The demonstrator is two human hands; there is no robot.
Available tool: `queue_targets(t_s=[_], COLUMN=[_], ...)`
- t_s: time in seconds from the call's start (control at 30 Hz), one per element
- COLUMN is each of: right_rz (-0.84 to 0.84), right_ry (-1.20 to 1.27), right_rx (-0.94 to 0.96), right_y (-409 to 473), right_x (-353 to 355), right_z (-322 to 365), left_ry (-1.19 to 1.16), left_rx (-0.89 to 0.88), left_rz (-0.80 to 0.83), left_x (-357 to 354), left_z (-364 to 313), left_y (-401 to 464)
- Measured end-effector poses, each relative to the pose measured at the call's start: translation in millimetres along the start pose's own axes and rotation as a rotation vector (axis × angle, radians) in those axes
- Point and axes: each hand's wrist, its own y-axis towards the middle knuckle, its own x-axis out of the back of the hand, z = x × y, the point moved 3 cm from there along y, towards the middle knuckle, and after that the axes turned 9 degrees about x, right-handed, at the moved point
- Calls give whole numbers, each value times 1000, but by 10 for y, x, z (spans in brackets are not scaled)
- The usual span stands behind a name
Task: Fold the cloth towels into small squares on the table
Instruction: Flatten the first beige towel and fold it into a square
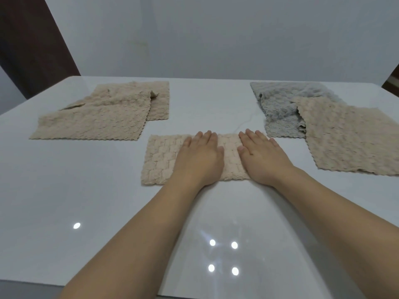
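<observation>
A cream towel [160,160] with a woven pattern lies folded into a rectangle at the middle of the white table [86,201]. My left hand [199,157] presses flat on its middle with straight fingers. Beside it, my right hand [262,157] presses flat on the towel's right end and hides that end. At the back left lie beige towels [101,117], one spread out over another. A grey towel [278,108] lies rumpled at the back right, partly under another spread beige towel [345,139].
The table's far edge meets a pale wall [216,39]. A dark wooden panel [32,39] stands at the far left. The glossy tabletop near me shows ceiling light reflections [223,255], and its near edge runs along the bottom of the view.
</observation>
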Motion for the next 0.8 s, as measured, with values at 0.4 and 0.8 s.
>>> queue_targets(t_s=[0.4,0.8], right_rz=[56,-7], right_ry=[-74,-1], right_rx=[-46,174], right_y=[27,278], right_x=[33,-208], right_z=[13,974], left_ry=[2,14], left_rx=[161,155], left_rz=[67,32], left_x=[219,196], left_z=[1074,1079], left_y=[-87,-80])
